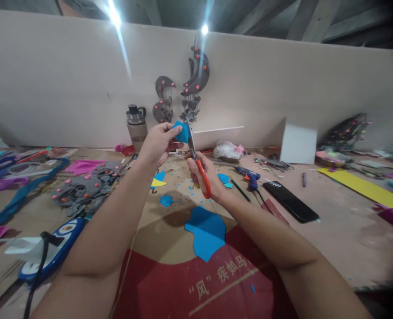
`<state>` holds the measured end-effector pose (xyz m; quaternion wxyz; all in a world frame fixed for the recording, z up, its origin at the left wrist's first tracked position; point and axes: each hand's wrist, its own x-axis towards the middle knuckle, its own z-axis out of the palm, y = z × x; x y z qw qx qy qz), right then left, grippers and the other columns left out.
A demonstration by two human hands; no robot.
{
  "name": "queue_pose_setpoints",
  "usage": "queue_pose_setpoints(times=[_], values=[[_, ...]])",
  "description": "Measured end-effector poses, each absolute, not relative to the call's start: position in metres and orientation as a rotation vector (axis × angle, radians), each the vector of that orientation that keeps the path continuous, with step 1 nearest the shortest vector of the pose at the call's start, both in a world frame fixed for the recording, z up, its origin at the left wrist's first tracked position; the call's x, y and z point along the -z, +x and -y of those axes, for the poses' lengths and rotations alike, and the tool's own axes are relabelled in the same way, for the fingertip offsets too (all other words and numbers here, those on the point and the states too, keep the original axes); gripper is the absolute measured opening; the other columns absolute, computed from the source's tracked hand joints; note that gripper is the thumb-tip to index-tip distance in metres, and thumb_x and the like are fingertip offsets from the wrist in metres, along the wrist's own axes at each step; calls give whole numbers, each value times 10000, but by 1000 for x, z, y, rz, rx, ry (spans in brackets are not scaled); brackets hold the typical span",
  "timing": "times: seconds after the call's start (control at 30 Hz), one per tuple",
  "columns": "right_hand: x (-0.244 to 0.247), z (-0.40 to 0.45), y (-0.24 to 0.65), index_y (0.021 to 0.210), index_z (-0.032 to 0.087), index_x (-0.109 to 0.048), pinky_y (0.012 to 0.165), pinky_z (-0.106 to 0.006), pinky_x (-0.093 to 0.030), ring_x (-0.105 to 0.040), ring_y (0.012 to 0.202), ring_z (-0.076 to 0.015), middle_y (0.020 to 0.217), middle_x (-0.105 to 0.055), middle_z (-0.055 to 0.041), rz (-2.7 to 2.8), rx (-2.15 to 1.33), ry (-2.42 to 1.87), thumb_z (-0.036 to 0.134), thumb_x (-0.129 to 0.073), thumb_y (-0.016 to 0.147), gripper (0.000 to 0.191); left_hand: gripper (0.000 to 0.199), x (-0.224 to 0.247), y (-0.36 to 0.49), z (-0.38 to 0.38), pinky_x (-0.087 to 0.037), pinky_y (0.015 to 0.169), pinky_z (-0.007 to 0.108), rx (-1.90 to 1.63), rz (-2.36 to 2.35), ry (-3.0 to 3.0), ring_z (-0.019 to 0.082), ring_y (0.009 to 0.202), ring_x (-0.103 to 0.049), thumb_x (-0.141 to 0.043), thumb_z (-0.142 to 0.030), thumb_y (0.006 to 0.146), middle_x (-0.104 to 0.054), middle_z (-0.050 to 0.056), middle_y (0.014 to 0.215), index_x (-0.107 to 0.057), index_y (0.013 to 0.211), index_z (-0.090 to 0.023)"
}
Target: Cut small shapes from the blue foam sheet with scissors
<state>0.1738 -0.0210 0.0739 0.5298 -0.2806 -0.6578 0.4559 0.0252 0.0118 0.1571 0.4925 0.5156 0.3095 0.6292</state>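
Observation:
Between the fingertips of my left hand [159, 139] is a small piece of blue felt [182, 132], held up above the table. My right hand [205, 173] grips a pair of scissors [201, 170] by the red handles. The blades point upward and lie along the right edge of the felt; I cannot tell how far apart they are. On the cardboard below lie a larger blue felt sheet [207, 232] with cut edges and a small blue flower-like cutout [166, 200]. Tiny blue scraps are scattered around them.
A glue gun [251, 177], a black phone [291, 201] and a yellow strip [365, 188] lie to the right. Grey felt pieces with pink dots [83, 186] and a blue power strip [53, 252] are at left. A bottle [137, 130] stands behind, near the white wall [67, 79].

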Motion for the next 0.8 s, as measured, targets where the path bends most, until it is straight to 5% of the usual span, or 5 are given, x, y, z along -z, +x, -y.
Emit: queue_pose_setpoints(times=[0.8], values=[[-84, 28, 172, 865, 230, -470, 403, -211, -282, -330, 433, -76, 579, -357, 79, 1585, -1073, -622, 602, -575, 884, 387, 308, -157, 15, -13, -385, 468, 189, -1557, -829, 1455, 66, 488, -505, -820, -336, 628, -603, -24, 622, -577, 708, -163]])
